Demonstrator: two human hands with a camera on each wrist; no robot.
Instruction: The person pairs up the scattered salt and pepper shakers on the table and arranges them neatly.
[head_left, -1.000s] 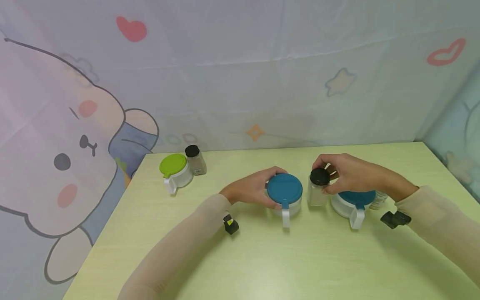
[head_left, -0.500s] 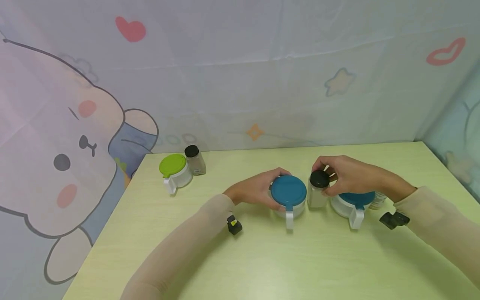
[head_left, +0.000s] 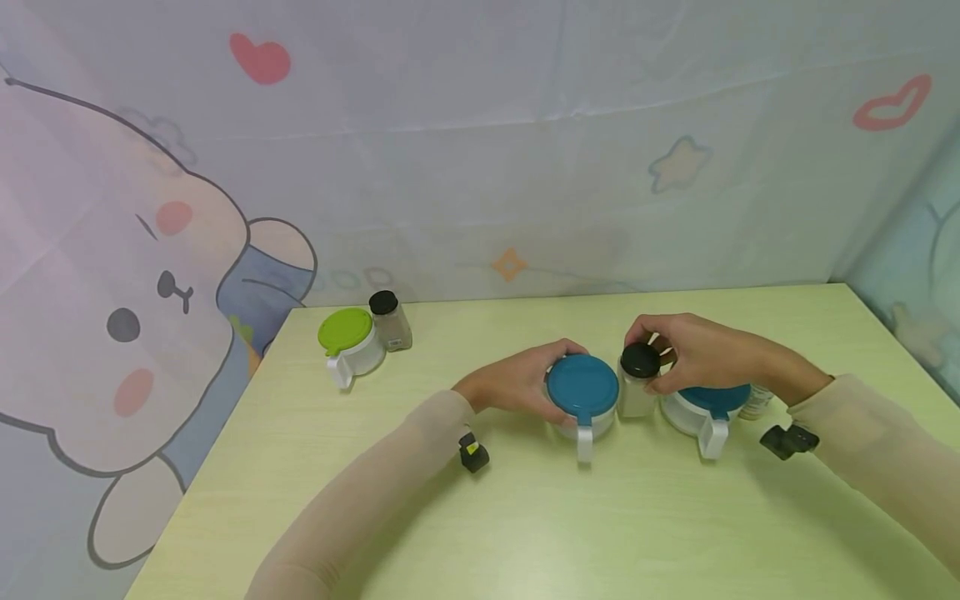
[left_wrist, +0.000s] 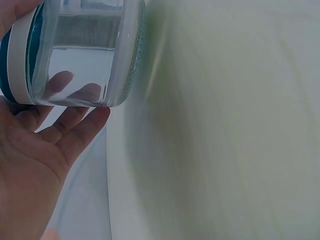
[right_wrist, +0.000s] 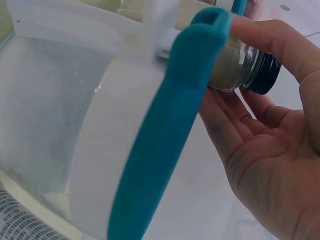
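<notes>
My left hand (head_left: 517, 382) grips a round clear jar (left_wrist: 82, 65) with a blue lid (head_left: 582, 386) and a white handle, thumb and fingers on either side. Close to its right, a small shaker jar (head_left: 637, 402) with a black cap stands upright, and my right hand (head_left: 708, 350) pinches it near the top. Pale contents show through its glass in the right wrist view. Beside it, partly under my right hand, is a second blue-lidded jar (head_left: 690, 412). I cannot tell whether the left jar touches the shaker jar or the table.
A green-lidded jar (head_left: 352, 342) with a white handle stands at the far left, a black-capped jar (head_left: 392, 323) beside it. Behind my right wrist is a partly hidden jar (head_left: 756, 402) with a printed label. A patterned cloth (head_left: 480, 167) hangs behind the table (head_left: 525, 533).
My left hand has moved the blue-lidded jar right and slightly nearer, closing the gap to the shaker jar. The right hand and shaker jar have barely shifted.
</notes>
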